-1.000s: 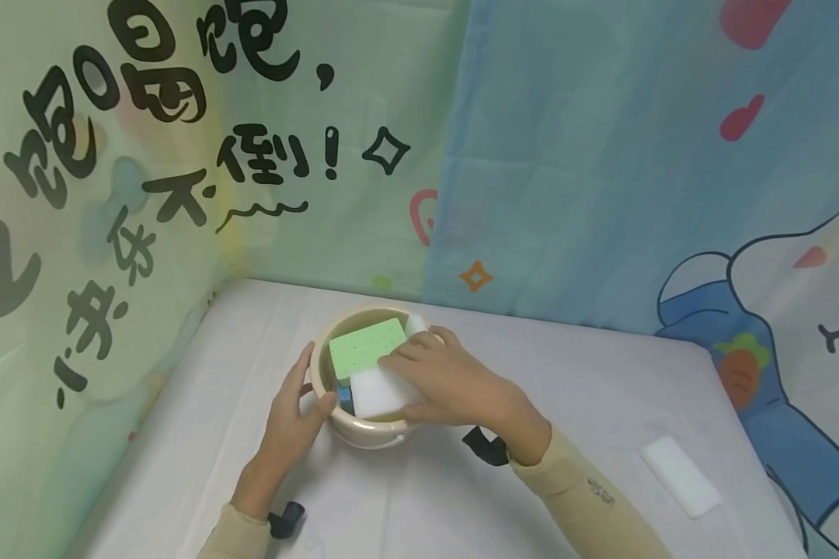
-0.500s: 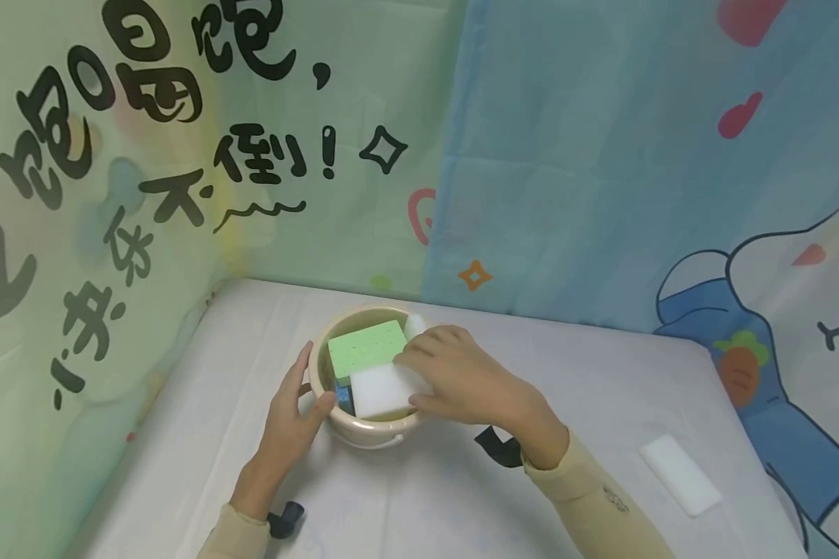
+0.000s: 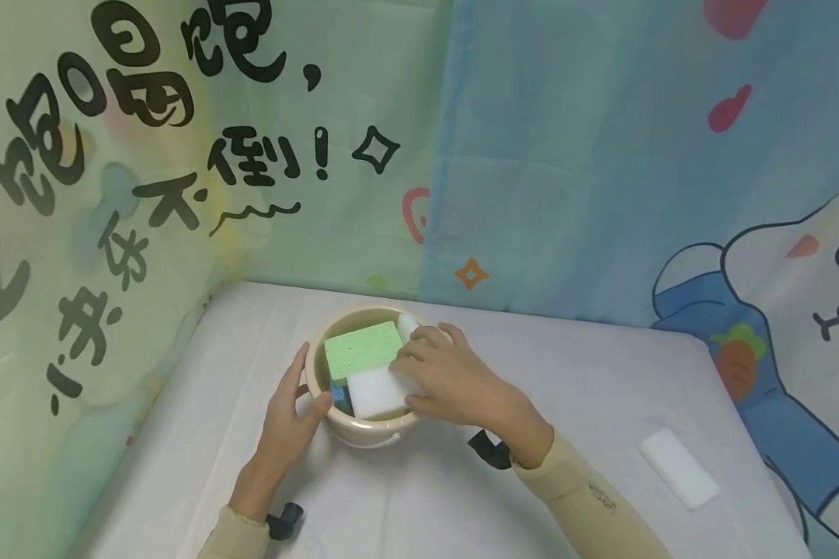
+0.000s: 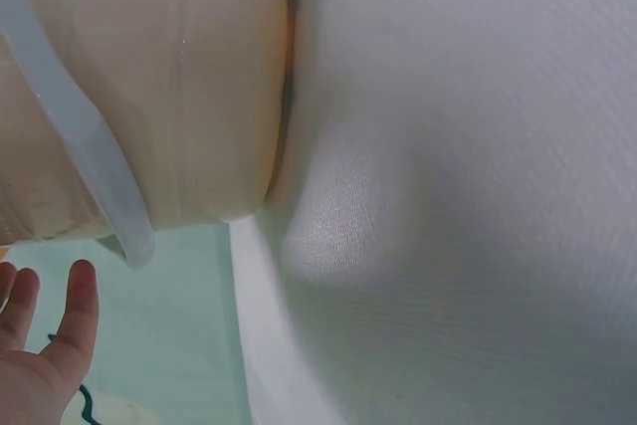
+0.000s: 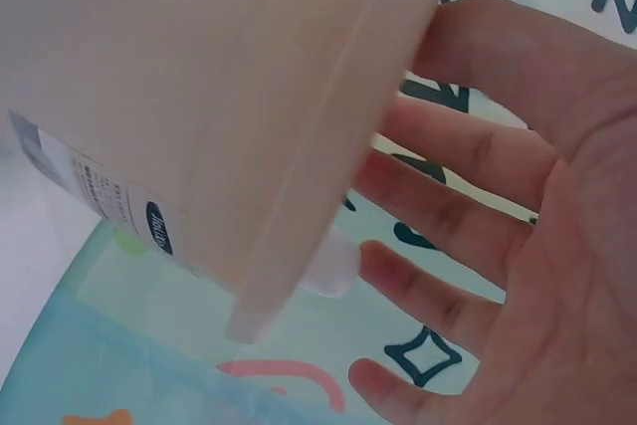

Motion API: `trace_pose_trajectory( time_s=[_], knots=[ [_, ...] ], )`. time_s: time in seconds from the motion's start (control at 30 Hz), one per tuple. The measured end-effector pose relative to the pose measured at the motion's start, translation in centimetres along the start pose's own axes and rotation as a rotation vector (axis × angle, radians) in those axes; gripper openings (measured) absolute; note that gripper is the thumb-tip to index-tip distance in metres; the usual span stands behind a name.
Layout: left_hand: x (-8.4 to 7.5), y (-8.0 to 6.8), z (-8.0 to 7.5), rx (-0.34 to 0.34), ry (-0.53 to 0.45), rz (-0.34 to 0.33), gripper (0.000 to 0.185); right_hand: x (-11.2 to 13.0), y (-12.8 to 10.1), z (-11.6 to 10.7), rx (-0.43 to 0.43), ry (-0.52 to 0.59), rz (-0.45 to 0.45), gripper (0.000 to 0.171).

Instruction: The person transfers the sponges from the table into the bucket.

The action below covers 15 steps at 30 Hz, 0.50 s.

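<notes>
A cream bucket (image 3: 363, 429) stands near the back of the white table. Inside lie a green sponge (image 3: 362, 349), a white sponge-like block (image 3: 375, 392), a small blue item (image 3: 339, 396) and a white rounded tip (image 3: 407, 324). My left hand (image 3: 288, 427) rests at the bucket's left side, thumb at the front rim, fingers extended along the outside. Over the right rim reaches my right hand (image 3: 454, 380), its fingertips at the right end of the white block, partly covering it. In the right wrist view its fingers are spread and fairly straight, the tips hidden behind the rim.
A flat white block (image 3: 680, 468) lies on the table (image 3: 475, 512) at the right. Printed curtains (image 3: 566, 178) hang behind the table. The bucket's pale handle (image 4: 90, 136) hangs down its side. Black straps (image 3: 489, 450) show at both wrists.
My right hand draws slightly to the right along the white block, then comes partly back left. The left hand stays at the bucket, and the head view shifts a little.
</notes>
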<state>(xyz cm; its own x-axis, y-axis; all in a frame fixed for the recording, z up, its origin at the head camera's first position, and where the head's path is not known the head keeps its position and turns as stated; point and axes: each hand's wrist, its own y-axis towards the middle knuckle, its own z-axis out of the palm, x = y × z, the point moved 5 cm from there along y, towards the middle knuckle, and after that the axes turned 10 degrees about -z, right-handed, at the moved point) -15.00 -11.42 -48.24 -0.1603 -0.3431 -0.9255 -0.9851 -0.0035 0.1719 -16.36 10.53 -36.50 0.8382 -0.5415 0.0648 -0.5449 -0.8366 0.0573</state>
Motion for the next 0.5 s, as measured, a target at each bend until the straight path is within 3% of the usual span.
trace_pose_trajectory(
  time_s=[0.27,0.5],
  knots=[
    [-0.1,-0.1,-0.1,-0.002,-0.001,-0.011,0.077,-0.4,-1.6,-0.6,-0.087,0.026,-0.008,0.036],
    [-0.2,-0.1,-0.1,0.003,-0.004,0.015,0.077,-2.2,-5.2,-1.3,-0.201,0.094,0.030,0.035]
  ],
)
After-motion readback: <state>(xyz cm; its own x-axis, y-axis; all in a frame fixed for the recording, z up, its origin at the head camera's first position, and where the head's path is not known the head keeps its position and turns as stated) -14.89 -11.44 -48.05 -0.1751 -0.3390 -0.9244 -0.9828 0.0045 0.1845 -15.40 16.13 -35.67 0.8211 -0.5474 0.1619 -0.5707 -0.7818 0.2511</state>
